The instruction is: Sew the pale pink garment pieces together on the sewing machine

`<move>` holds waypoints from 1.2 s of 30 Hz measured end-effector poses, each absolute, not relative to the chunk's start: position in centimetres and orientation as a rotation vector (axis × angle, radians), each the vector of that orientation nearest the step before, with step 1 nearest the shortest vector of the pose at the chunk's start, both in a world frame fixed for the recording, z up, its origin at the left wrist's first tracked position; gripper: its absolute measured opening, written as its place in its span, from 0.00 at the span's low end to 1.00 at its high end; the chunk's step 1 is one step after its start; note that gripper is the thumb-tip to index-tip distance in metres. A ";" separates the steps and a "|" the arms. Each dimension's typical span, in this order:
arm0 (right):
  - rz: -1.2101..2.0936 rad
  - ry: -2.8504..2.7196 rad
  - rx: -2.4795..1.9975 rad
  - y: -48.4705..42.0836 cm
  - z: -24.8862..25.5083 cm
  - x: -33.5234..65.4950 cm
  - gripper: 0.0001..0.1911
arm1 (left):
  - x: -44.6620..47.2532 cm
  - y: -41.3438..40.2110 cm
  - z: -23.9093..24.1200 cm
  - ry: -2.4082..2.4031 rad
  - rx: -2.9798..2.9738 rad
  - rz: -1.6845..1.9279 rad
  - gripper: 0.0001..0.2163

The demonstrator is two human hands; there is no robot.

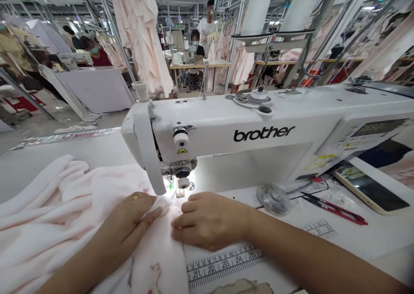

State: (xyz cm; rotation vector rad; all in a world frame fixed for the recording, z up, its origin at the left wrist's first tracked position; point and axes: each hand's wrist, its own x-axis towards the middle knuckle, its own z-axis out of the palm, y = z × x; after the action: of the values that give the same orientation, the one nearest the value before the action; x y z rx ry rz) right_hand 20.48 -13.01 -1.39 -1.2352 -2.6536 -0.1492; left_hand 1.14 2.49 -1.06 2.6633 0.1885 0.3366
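Observation:
Pale pink plush fabric (pixel 106 188) lies in folds over the left of the table and runs under the needle area of a white sewing machine (pixel 213 125). My left hand (pixel 136 214) is closed on the fabric just in front of the needle, thumb and fingers pinching it. Beside it, my right hand (pixel 210 220) is curled at the fabric's right edge, its fingertips gripping that edge. A lamp lights the presser foot (pixel 180 193), which sits right ahead of both hands. The needle tip is lost in the glare.
Right of my hands are a clear plastic case of bobbins (pixel 273 199), red-handled thread snips (pixel 339 210) and a phone (pixel 371 188). A printed ruler (pixel 226 263) runs along the table. Thread cones (pixel 257 13) stand above; people work at other tables behind.

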 end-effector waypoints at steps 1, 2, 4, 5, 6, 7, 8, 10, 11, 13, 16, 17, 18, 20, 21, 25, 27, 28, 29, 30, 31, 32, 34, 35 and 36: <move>-0.174 -2.659 -1.249 -13.0 -1.5 20.3 0.07 | 1.1 2.6 -1.1 0.099 2.714 0.330 0.13; -0.194 -2.662 -1.264 -13.0 -1.5 20.1 0.07 | 1.0 2.7 -1.1 0.002 2.767 0.318 0.10; -0.220 -2.666 -1.283 -13.0 -1.8 19.9 0.09 | 0.9 2.7 -1.1 -0.171 2.875 0.295 0.07; -0.224 -2.665 -1.289 -13.0 -1.9 19.8 0.10 | 0.9 2.7 -1.0 -0.231 2.922 0.290 0.07; -0.221 -2.662 -1.295 -13.0 -2.1 19.8 0.11 | 1.0 2.6 -1.0 -0.271 2.958 0.282 0.08; -0.214 -2.655 -1.305 -13.0 -2.2 19.8 0.11 | 1.0 2.4 -0.9 -0.291 2.981 0.266 0.08; -0.205 -2.643 -1.313 -13.0 -2.3 19.8 0.11 | 1.1 2.3 -0.8 -0.295 2.992 0.249 0.09; -0.187 -2.620 -1.323 -13.0 -2.3 19.8 0.11 | 1.2 2.1 -0.6 -0.278 2.989 0.210 0.09; -0.182 -2.613 -1.324 -13.0 -2.4 19.8 0.10 | 1.2 2.0 -0.5 -0.269 2.979 0.203 0.08; -0.160 -2.602 -1.314 -13.1 -2.4 19.8 0.09 | 1.3 1.9 -0.4 -0.274 2.952 0.214 0.07; -0.099 -2.530 -1.309 -13.1 -2.7 19.9 0.09 | 1.1 2.0 -0.7 -0.295 2.897 0.251 0.08; -0.083 -2.501 -1.309 -13.1 -2.8 20.0 0.10 | 1.0 2.0 -0.8 -0.287 2.880 0.255 0.09; -0.077 -2.475 -1.310 -13.1 -2.9 20.0 0.11 | 0.9 2.0 -1.0 -0.271 2.867 0.247 0.09; -0.073 -2.452 -1.313 -13.1 -3.0 20.1 0.12 | 0.8 2.0 -1.3 -0.225 2.851 0.231 0.10; -0.070 -2.451 -1.315 -13.1 -3.1 20.0 0.13 | 0.8 2.1 -1.4 -0.207 2.844 0.222 0.10; -0.050 -2.447 -1.372 -13.0 -2.9 19.8 0.13 | 1.4 2.4 -1.9 -0.187 2.812 0.254 0.09; -0.053 -2.421 -1.438 -12.9 -2.7 19.8 0.11 | 1.9 2.8 -2.2 -0.178 2.810 0.291 0.10; -0.060 -2.402 -1.476 -12.8 -2.7 19.8 0.11 | 2.1 3.0 -2.3 -0.173 2.817 0.315 0.11; -0.064 -2.385 -1.510 -12.7 -2.6 19.8 0.10 | 2.4 3.2 -2.4 -0.170 2.824 0.328 0.11; -0.064 -2.369 -1.541 -12.7 -2.6 19.9 0.10 | 2.6 3.5 -2.4 -0.165 2.831 0.335 0.12; -0.058 -2.357 -1.565 -12.6 -2.5 19.9 0.10 | 2.8 3.7 -2.4 -0.152 2.831 0.331 0.12; -0.049 -2.349 -1.583 -12.6 -2.5 19.9 0.09 | 2.9 3.8 -2.3 -0.127 2.822 0.318 0.12; -0.036 -2.345 -1.606 -12.6 -2.4 19.9 0.09 | 3.1 4.1 -2.1 -0.043 2.764 0.280 0.12; -0.031 -2.350 -1.612 -12.6 -2.3 19.9 0.08 | 3.2 4.2 -2.0 0.016 2.718 0.270 0.12; -0.028 -2.355 -1.612 -12.6 -2.3 19.9 0.09 | 3.3 4.3 -1.8 0.081 2.664 0.262 0.12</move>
State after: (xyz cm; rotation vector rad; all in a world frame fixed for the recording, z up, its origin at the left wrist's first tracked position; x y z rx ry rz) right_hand 19.86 -12.59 -2.29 -1.6118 -2.3549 -0.0276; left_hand 3.29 4.28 -1.84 2.6637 0.0813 0.2624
